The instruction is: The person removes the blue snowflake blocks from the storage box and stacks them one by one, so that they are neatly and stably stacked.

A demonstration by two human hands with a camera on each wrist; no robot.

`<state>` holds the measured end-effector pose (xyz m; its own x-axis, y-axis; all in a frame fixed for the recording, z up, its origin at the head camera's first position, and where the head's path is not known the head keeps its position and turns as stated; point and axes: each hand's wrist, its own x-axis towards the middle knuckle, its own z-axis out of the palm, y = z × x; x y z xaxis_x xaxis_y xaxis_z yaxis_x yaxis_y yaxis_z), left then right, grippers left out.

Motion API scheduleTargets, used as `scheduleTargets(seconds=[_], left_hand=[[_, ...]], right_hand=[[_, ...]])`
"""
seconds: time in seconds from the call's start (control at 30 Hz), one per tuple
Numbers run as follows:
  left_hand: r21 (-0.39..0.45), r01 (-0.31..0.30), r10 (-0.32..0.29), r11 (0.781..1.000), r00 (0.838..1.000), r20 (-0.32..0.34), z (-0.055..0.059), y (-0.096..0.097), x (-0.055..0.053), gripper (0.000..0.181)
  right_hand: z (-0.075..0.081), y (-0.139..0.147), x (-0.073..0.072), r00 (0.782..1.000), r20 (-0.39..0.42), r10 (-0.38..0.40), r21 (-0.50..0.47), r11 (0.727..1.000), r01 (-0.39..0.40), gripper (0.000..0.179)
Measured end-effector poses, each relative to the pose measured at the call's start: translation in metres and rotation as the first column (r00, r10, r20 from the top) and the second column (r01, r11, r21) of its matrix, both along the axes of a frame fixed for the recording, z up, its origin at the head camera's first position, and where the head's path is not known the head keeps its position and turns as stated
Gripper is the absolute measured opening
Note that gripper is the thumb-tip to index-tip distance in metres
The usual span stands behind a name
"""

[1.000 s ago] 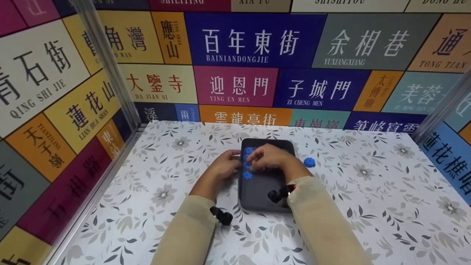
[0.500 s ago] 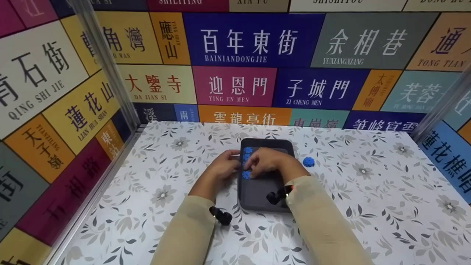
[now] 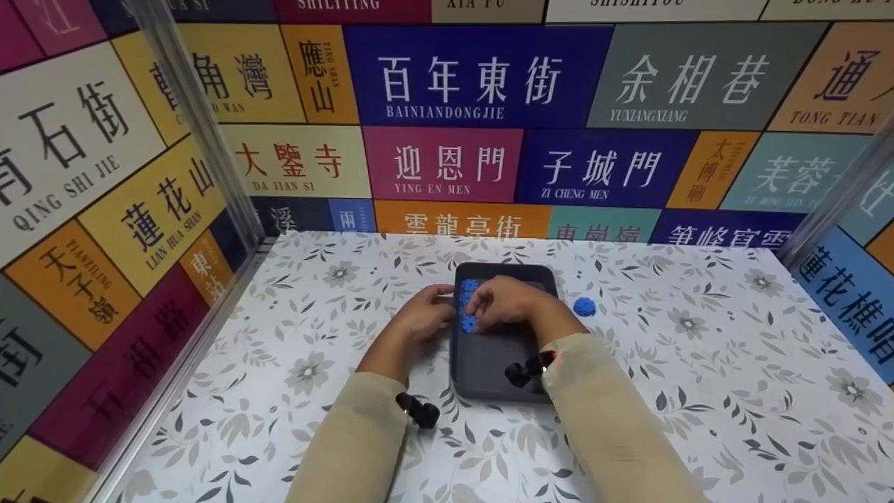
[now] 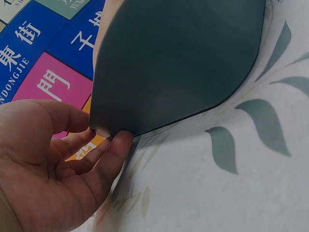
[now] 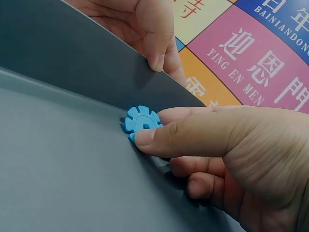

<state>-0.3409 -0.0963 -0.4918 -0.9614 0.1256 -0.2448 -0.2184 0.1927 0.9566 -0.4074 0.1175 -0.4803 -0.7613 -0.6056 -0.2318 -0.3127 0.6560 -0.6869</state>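
We saw the lowest blue disc [image 3: 469,324] inside the dark tray [image 3: 489,367], farther up along its left wall than half a second earlier and nearer the top disc [image 3: 469,286]; we judged that the row was being tightened. The right hand [image 3: 513,304] pinched a disc, seemingly that one, between thumb and forefinger. The left hand [image 3: 427,314] pinched the tray's left wall. Another blue piece [image 3: 584,306] lay on the desk [image 3: 698,391], right of the tray.

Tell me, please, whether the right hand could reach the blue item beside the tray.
Probably yes: nothing covers the blue item, though the right hand pinches a blue disc in the tray.
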Motion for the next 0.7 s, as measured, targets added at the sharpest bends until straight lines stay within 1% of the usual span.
scheduleTargets(seconds=[0.07,0.2,0.3,0.37,0.43,0.53,0.63,0.7], left_hand=[[0.017,-0.002,0.002,1.0,1.0,0.009,0.0,0.0,0.0,0.064],[0.006,-0.007,0.007,1.0,1.0,0.01,0.001,-0.001,0.001,0.063],[0.031,-0.006,0.006,1.0,1.0,0.007,0.001,0.0,0.001,0.062],[0.038,-0.004,0.004,0.999,1.0,0.0,0.001,0.001,0.002,0.061],[0.068,-0.004,0.004,0.998,1.0,0.008,0.0,0.001,0.002,0.061],[0.072,-0.014,0.013,0.997,1.0,0.017,0.0,0.002,0.002,0.06],[0.071,-0.023,0.021,0.997,0.999,0.03,0.0,0.002,0.002,0.059],[0.057,-0.028,0.026,0.998,0.999,0.035,0.0,0.001,0.002,0.058]], right_hand=[[-0.001,0.001,-0.001,1.0,0.01,-0.007,-0.011,1.0,0.007,0.022],[-0.002,0.003,-0.003,1.0,0.015,-0.01,-0.042,0.999,0.01,0.02],[-0.002,0.005,-0.004,1.0,0.016,-0.017,-0.066,0.998,0.018,0.022],[-0.001,0.006,-0.004,0.999,0.017,-0.039,-0.094,0.995,0.041,0.022],[0.0,0.006,-0.005,0.996,0.033,-0.083,-0.136,0.987,0.086,0.023],[0.004,0.006,-0.006,0.982,0.041,-0.182,-0.216,0.958,0.186,0.026],[0.014,0.006,-0.005,0.954,0.08,-0.291,-0.3,0.905,0.301,0.028],[0.022,0.008,-0.003,0.935,0.109,-0.338,-0.343,0.87,0.354,0.028]])
